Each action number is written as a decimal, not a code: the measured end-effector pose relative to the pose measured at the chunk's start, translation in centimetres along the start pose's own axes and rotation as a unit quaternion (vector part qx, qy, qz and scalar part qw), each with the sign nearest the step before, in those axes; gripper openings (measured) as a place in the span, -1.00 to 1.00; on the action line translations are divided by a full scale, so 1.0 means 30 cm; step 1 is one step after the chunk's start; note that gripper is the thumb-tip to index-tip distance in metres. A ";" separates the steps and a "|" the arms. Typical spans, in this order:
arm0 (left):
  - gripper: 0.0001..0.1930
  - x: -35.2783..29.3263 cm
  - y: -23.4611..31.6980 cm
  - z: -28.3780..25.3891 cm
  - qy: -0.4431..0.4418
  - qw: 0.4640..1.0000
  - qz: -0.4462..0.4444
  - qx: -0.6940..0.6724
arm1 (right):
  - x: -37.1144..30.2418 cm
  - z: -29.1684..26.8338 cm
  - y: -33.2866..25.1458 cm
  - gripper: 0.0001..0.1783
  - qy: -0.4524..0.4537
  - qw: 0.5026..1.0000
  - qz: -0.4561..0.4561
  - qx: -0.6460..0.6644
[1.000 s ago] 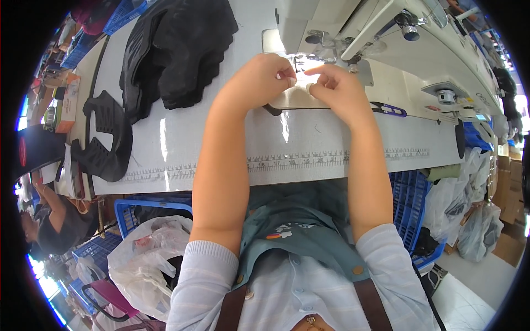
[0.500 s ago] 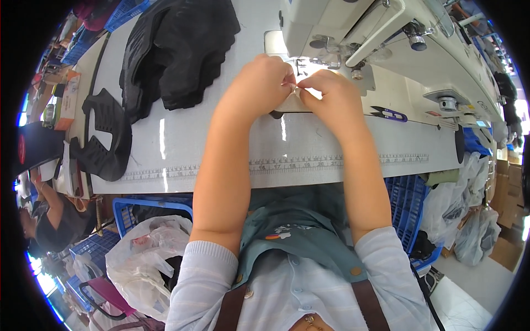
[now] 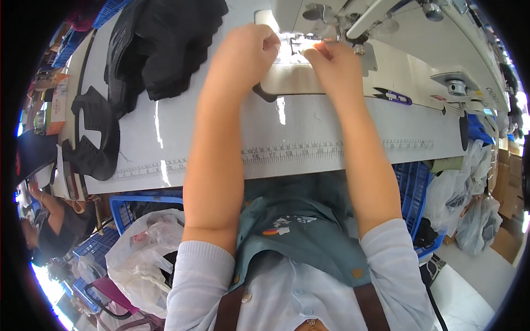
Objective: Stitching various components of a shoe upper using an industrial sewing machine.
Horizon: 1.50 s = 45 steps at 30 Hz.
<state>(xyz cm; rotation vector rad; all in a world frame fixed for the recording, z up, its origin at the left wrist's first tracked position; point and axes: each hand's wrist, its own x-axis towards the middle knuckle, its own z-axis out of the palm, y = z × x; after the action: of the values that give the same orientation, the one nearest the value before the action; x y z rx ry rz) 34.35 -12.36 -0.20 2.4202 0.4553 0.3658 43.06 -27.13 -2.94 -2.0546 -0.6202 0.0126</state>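
Observation:
Both arms reach forward to the lit needle area of a white sewing machine [image 3: 397, 41]. My left hand [image 3: 245, 55] is closed, its thumb and fingers pinched, just left of the presser foot [image 3: 294, 47]. Close on the foot's right side, my right hand [image 3: 335, 63] has its fingers pinched together. Whatever either hand holds is too small or too washed out by the bright light to make out. Purple-handled thread snips [image 3: 395, 96] lie on the machine bed to the right of my right hand.
Stacked black cut pieces [image 3: 171, 49] lie left of my arms, a single black piece [image 3: 96, 132] beside them. A printed ruler strip [image 3: 281, 153] runs along the table's near edge. Blue baskets [image 3: 411, 193] and a white plastic bag [image 3: 146, 248] stand below. A co-worker's arm [image 3: 49, 207] shows far left.
My hands were together in front of the foot; now they are apart and farther forward, one on each side of it. The whole view has shifted slightly.

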 end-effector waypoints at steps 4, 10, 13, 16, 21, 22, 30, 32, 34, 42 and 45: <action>-0.83 -0.001 -0.011 0.008 0.000 1.000 0.006 0.005 | -0.004 0.011 -0.014 -0.72 -0.030 0.988 0.062 0.137; -0.82 -0.001 -0.046 0.032 0.021 0.999 0.030 0.018 | -0.006 -0.018 -0.033 -0.75 -0.073 0.974 0.118 0.177; -0.83 -0.009 0.006 -0.003 0.008 1.000 0.021 -0.007 | -0.004 -0.017 -0.029 -0.77 -0.052 0.972 0.134 0.186; -0.82 -0.015 0.006 -0.010 0.008 0.999 0.030 -0.027 | -0.007 -0.012 -0.020 -0.81 -0.059 0.976 0.120 0.172; -0.82 -0.013 -0.004 0.002 0.024 0.998 0.045 -0.023 | 0.002 -0.017 -0.019 -0.76 -0.060 0.967 0.145 0.199; -0.82 -0.008 -0.011 0.006 0.023 0.998 0.046 -0.026 | 0.002 -0.016 -0.020 -0.76 -0.062 0.967 0.144 0.200; -0.81 -0.005 0.008 0.003 0.021 0.998 0.029 -0.053 | 0.008 -0.011 -0.006 -0.76 -0.067 0.967 0.131 0.206; -0.79 0.000 0.003 0.011 0.029 0.996 0.039 -0.081 | 0.007 -0.010 -0.006 -0.77 -0.068 0.967 0.126 0.209; -0.79 0.006 0.000 0.017 0.029 0.995 0.026 -0.088 | 0.004 -0.006 -0.007 -0.84 -0.057 0.967 0.127 0.213; -0.76 0.027 0.019 0.025 0.016 0.984 -0.072 -0.159 | 0.024 -0.004 0.030 -0.83 -0.026 0.956 0.137 0.257; -0.76 0.032 0.004 0.031 0.013 0.979 -0.060 -0.193 | 0.012 -0.005 0.017 -0.82 -0.024 0.957 0.132 0.256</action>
<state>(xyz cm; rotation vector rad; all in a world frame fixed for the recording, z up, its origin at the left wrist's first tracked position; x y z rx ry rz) 35.58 -12.56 -0.69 2.0039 0.4905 0.3942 43.63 -27.30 -3.18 -1.6169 -0.3213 0.3455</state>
